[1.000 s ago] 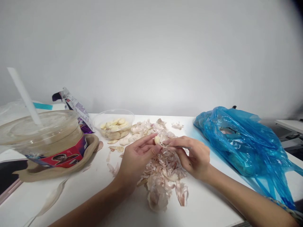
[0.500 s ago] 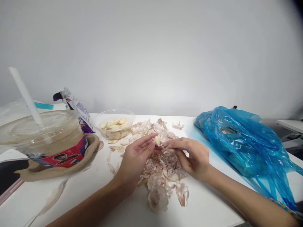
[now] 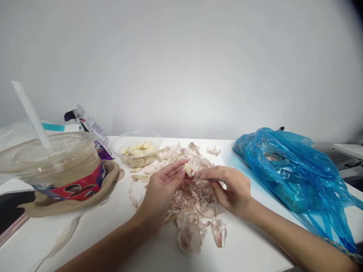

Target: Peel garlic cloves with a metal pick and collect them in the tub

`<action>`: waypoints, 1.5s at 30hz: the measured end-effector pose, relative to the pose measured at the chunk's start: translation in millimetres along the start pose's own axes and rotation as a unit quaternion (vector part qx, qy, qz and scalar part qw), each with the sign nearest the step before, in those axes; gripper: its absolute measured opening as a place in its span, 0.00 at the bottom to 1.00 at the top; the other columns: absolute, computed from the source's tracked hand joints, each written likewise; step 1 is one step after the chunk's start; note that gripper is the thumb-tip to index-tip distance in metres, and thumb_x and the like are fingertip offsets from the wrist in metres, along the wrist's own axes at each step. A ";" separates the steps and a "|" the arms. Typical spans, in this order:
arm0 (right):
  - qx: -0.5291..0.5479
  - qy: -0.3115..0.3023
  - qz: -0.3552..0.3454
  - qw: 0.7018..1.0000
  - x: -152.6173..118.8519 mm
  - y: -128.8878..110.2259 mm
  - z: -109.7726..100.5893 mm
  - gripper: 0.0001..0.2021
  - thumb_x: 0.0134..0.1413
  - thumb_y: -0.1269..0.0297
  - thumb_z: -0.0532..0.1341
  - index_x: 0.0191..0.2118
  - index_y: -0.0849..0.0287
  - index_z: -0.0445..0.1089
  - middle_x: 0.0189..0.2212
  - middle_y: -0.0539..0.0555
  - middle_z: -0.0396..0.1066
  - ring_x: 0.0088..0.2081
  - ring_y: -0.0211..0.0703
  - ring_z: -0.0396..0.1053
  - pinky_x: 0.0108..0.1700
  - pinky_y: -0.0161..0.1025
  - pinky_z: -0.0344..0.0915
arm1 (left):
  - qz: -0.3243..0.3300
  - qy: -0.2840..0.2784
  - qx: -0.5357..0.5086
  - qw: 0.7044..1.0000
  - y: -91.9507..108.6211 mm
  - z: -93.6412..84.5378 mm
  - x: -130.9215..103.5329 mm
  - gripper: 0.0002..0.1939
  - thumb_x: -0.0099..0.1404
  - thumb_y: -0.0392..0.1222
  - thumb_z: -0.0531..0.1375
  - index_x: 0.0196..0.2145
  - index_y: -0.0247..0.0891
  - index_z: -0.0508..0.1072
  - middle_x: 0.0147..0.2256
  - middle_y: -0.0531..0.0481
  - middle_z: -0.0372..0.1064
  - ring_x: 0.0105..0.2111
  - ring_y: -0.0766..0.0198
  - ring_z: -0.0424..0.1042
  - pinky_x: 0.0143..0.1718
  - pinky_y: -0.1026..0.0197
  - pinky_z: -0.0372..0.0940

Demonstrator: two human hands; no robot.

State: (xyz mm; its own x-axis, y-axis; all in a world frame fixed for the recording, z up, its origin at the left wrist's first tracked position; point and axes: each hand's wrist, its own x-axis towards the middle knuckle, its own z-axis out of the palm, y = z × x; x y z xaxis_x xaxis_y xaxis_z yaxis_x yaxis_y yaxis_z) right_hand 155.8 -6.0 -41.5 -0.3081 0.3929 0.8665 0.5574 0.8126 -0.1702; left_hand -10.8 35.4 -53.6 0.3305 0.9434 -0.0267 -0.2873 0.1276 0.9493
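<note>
Between the thumb and fingers of my left hand [image 3: 166, 185] is a pale garlic clove [image 3: 187, 168], held up over a heap of garlic skins [image 3: 195, 204]. My right hand [image 3: 231, 187] grips a thin metal tool [image 3: 210, 178], perhaps a small knife; most of it is hidden by the fingers. Its tip meets the lower right side of the clove. Behind my left hand, a clear plastic bowl [image 3: 137, 136] holds several peeled garlic cloves [image 3: 138, 149]. More skins lie beside the bowl and beyond my hands.
At left, a large iced-drink cup [image 3: 76, 162] with a straw [image 3: 31, 113] stands in a cardboard carrier [image 3: 110, 173]. A purple snack packet [image 3: 98, 132] leans behind it. On the right lies a blue plastic bag [image 3: 286, 173]. A plain wall closes off the white table's back.
Almost nothing differs. The metal tool and the right fingers have shifted slightly at the clove, while both arms keep their place.
</note>
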 end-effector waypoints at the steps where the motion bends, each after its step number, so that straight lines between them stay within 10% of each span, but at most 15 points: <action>1: 0.001 -0.001 0.000 1.000 -0.2 0.1 0.1 0.13 0.52 0.81 0.55 0.41 0.61 0.66 0.33 0.55 0.76 0.34 0.40 0.74 0.33 0.36 0.71 | 0.000 0.001 -0.001 1.000 -0.1 -0.1 -0.2 0.18 0.56 0.44 0.63 0.45 0.41 0.73 0.35 0.49 0.75 0.36 0.63 0.72 0.44 0.59 0.64; 45: 0.006 -0.015 -0.003 1.000 -0.8 1.5 2.2 0.14 0.53 0.80 0.55 0.43 0.59 0.66 0.34 0.53 0.76 0.35 0.39 0.75 0.34 0.35 0.72 | -0.012 0.020 -0.044 0.999 7.6 3.8 0.8 0.17 0.55 0.39 0.64 0.43 0.39 0.74 0.29 0.52 0.74 0.32 0.68 0.71 0.39 0.67 0.65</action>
State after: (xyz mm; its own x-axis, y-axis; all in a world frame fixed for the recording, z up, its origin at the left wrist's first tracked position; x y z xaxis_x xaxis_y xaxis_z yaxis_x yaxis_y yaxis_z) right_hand 155.1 -4.1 -43.5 -0.3346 0.3997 0.8534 0.5461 0.8203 -0.1700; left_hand -9.3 35.9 -45.2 0.3022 0.9511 -0.0644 -0.3580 0.1759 0.9170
